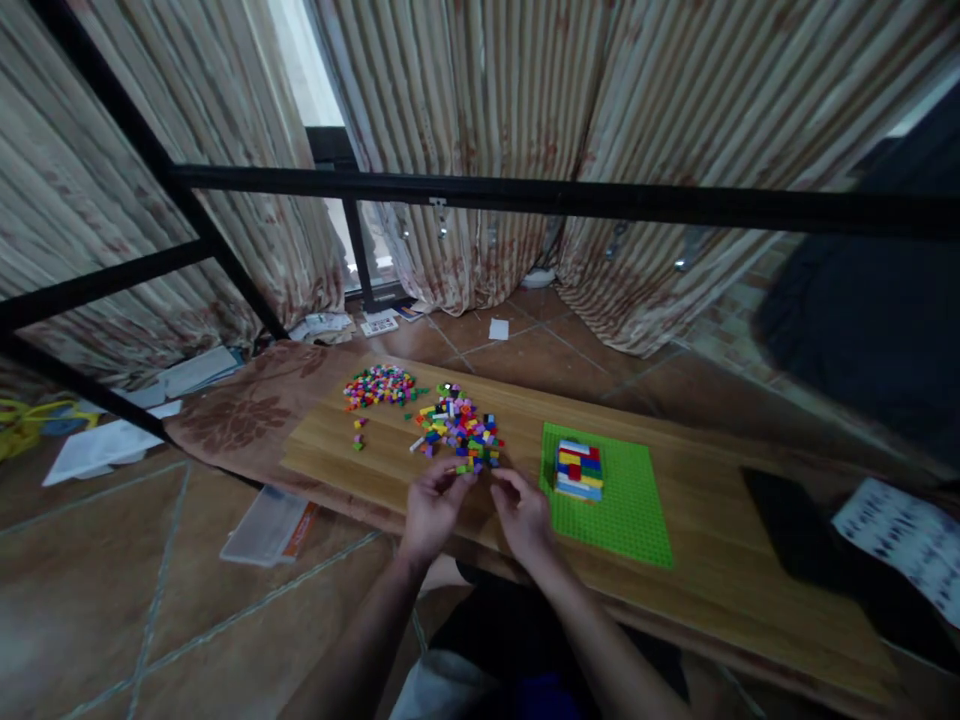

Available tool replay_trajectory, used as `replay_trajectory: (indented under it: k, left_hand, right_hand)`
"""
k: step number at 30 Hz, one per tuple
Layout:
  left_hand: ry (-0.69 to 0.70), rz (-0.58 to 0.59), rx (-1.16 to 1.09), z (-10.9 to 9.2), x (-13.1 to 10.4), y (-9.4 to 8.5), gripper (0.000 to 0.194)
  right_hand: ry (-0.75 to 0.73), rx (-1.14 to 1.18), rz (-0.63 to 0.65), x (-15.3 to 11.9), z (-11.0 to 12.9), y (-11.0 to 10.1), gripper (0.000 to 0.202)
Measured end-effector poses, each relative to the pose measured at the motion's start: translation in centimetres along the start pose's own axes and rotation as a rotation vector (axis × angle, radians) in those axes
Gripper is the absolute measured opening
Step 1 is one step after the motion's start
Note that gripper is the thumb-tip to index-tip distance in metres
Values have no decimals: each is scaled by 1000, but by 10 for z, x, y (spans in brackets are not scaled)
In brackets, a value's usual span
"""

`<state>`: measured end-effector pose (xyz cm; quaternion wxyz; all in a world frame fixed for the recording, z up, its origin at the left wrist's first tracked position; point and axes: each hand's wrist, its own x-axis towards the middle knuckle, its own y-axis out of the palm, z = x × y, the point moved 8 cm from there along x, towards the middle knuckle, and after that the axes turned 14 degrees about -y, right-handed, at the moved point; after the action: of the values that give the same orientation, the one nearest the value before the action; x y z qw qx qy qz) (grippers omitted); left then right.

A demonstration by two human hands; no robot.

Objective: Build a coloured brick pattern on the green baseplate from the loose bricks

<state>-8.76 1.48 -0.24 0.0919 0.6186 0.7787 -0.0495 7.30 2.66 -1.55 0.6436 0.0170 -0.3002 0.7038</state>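
Note:
Mixed toy bricks [457, 420] lie in a loose pile on the wooden board [705, 500]. At the pile's near edge, my left hand [433, 508] has its thumb and fingers pinched together; what they hold, if anything, is too small to name. My right hand [523, 510] is just right of it, fingers curled with thumb and index close together, their tips near the bricks; I cannot make out anything in them. Right of my hands, a block of stacked multicoloured bricks [578, 471] sits on a green baseplate [630, 520].
A second pile of smaller bricks [380, 386] lies at the back left, with a few loose bricks [358, 438] nearer. A black item [795, 520] and a printed sheet [904, 540] are at the right. A black metal bar [510, 190] crosses behind the board.

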Motion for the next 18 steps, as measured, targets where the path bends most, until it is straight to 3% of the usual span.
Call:
replay_trajectory:
  k: [4,9,13,18]
  left_hand:
    - [-1,133,-76,0,-7,49,22]
    - [63,239,-70,-2,-1,96,16]
    - [161,238,63,-6,5,120,13]
    - [281,212,261,-2,10,136,23]
  right_hand:
    - [100,121,-67,-22,0,-29,25]
    - [154,110,-218,-46,-5,-86,22]
    - [190,81,-290,-60,-11,-122,23]
    - [241,66,-336,-75,-24,-146,24]
